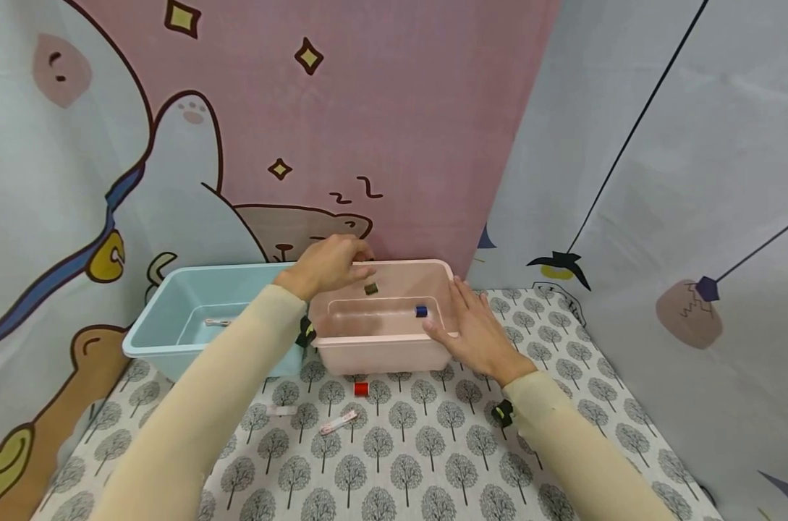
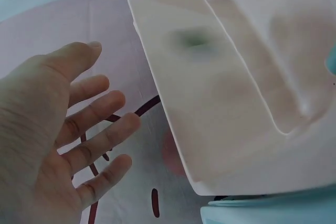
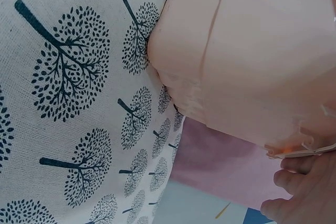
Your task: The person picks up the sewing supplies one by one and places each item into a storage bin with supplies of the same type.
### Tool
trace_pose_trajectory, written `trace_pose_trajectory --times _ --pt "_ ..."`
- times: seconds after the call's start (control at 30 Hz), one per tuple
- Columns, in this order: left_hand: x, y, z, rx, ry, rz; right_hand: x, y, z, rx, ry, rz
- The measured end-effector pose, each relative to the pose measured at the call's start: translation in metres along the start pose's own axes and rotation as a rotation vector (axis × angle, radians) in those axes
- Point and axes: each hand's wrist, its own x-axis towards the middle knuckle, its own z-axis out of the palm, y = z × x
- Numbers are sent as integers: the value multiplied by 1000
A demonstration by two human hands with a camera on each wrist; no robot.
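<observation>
Over the back left of the pink bin (image 1: pixel 383 354), my left hand (image 1: pixel 331 264) has its fingers spread and holds nothing; the left wrist view shows the bare palm and loose fingers (image 2: pixel 100 124). Just below it a small dark green spool (image 1: pixel 370 289) shows against the bin's back wall, blurred in the left wrist view. A blue thread spool (image 1: pixel 421 312) lies inside the bin at the right. My right hand (image 1: pixel 478 325) holds the bin's right rim, thumb over the inner side and fingers along the outside; its fingertips (image 3: pixel 289 179) meet the rim in the right wrist view.
A light blue bin (image 1: pixel 192 282) stands directly left, with a small slim item (image 1: pixel 218 322) in it. In front of the bins, a red thread spool (image 1: pixel 361 389), a slim white-and-red stick (image 1: pixel 338 422) and a small white piece (image 1: pixel 281 410) lie on the tree-print cloth (image 1: pixel 426 449).
</observation>
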Motion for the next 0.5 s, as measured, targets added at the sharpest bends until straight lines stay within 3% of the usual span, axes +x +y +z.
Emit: trace_pose_trajectory --times 0.5 --pt "-15 -2 -2 21 -2 -11 0 -1 0 6 1 2"
